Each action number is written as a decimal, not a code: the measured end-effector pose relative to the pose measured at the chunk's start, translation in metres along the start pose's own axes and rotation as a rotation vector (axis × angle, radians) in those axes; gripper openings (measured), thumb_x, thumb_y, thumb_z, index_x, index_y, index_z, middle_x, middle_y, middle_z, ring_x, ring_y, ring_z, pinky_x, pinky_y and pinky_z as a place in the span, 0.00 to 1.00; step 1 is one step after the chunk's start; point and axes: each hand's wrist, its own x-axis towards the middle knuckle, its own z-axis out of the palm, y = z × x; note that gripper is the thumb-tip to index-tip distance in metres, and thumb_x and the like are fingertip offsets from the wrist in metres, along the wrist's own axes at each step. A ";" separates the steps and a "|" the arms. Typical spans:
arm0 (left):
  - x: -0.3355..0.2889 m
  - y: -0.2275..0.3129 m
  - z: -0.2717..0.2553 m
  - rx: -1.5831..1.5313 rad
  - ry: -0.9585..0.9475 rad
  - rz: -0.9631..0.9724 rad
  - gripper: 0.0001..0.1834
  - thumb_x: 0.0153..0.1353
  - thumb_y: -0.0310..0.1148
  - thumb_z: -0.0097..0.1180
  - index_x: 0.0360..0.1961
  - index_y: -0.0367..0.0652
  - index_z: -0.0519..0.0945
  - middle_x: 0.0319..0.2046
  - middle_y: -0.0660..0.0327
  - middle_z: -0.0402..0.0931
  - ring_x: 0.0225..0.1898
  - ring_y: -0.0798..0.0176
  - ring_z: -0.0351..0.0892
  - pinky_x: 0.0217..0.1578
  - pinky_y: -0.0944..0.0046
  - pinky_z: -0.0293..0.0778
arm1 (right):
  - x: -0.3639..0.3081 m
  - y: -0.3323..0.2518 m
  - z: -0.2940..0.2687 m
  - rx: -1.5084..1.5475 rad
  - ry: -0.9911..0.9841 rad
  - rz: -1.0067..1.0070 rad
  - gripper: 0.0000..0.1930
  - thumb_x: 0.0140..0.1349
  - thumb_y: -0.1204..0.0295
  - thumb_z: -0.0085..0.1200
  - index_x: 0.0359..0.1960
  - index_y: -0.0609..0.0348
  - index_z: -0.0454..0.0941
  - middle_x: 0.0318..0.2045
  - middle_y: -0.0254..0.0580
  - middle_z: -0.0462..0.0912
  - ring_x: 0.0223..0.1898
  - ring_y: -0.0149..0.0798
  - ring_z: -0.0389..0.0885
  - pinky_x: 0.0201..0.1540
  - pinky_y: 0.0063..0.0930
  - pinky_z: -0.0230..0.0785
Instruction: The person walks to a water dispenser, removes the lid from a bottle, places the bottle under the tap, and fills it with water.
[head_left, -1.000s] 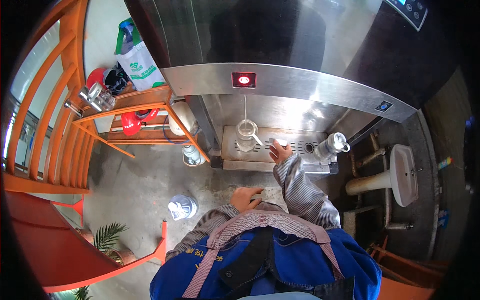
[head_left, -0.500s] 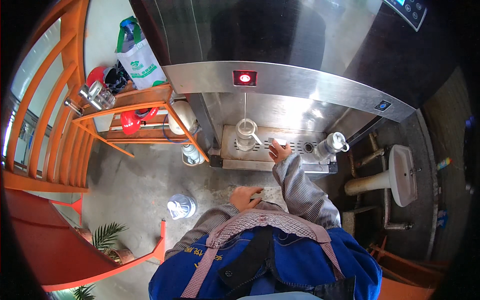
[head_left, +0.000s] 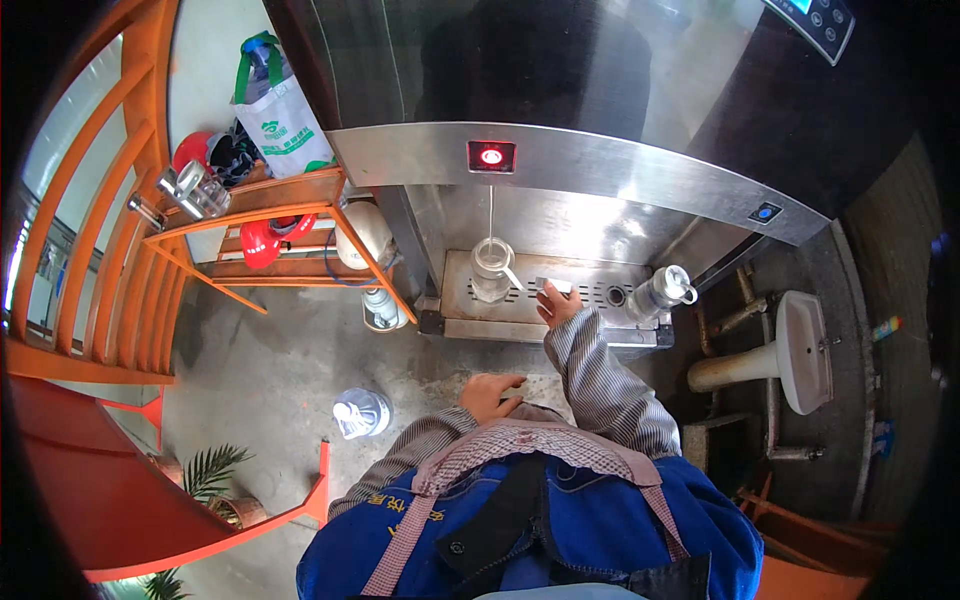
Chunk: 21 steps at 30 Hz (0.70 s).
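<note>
A clear pitcher point(head_left: 488, 285) with a pale handle stands on the dispenser's drip tray point(head_left: 535, 327), under a thin stream of water point(head_left: 491, 213). To the right of it, my right hand point(head_left: 560, 306) grips a small white and grey piece point(head_left: 555, 285), perhaps a lid; its exact kind does not show. A clear bottle point(head_left: 650, 300) with a white looped cap leans at the tray's right end. My left hand point(head_left: 489, 396) rests low in front of my body, holding nothing, its fingers loosely stretched and the thumb apart.
The steel dispenser point(head_left: 600, 165) has a red-lit button point(head_left: 491, 156) and a blue-lit one point(head_left: 766, 212). An orange rack point(head_left: 250, 205) with helmets and a bag stands left. A large water bottle point(head_left: 361, 413) sits on the floor. A white pedestal sink point(head_left: 803, 350) is at right.
</note>
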 end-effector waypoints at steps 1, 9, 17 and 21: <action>0.000 0.000 -0.001 0.001 0.003 0.002 0.21 0.49 0.41 0.52 0.45 0.47 0.72 0.37 0.61 0.76 0.41 0.57 0.73 0.43 0.57 0.65 | -0.001 0.001 0.001 0.001 0.009 -0.004 0.19 0.51 0.66 0.58 0.40 0.52 0.63 0.34 0.35 0.72 0.34 0.34 0.73 0.35 0.31 0.66; -0.001 0.002 -0.001 0.000 0.011 0.011 0.21 0.49 0.41 0.52 0.45 0.47 0.72 0.37 0.61 0.76 0.41 0.57 0.73 0.43 0.57 0.65 | -0.004 -0.001 0.003 -0.003 0.028 -0.002 0.17 0.51 0.66 0.58 0.39 0.52 0.64 0.33 0.34 0.72 0.33 0.33 0.73 0.33 0.30 0.66; -0.001 0.003 -0.003 0.026 0.017 0.000 0.21 0.50 0.41 0.52 0.46 0.47 0.71 0.37 0.61 0.76 0.41 0.57 0.73 0.44 0.56 0.64 | -0.007 -0.002 0.005 -0.008 0.022 -0.002 0.15 0.52 0.66 0.57 0.38 0.52 0.65 0.32 0.33 0.73 0.33 0.33 0.73 0.33 0.29 0.66; 0.000 0.005 -0.004 0.024 0.001 -0.007 0.21 0.50 0.41 0.52 0.46 0.47 0.72 0.37 0.61 0.76 0.41 0.57 0.73 0.44 0.56 0.64 | -0.005 0.000 0.003 -0.008 0.027 -0.006 0.16 0.51 0.65 0.58 0.38 0.52 0.66 0.32 0.33 0.73 0.33 0.33 0.74 0.32 0.28 0.66</action>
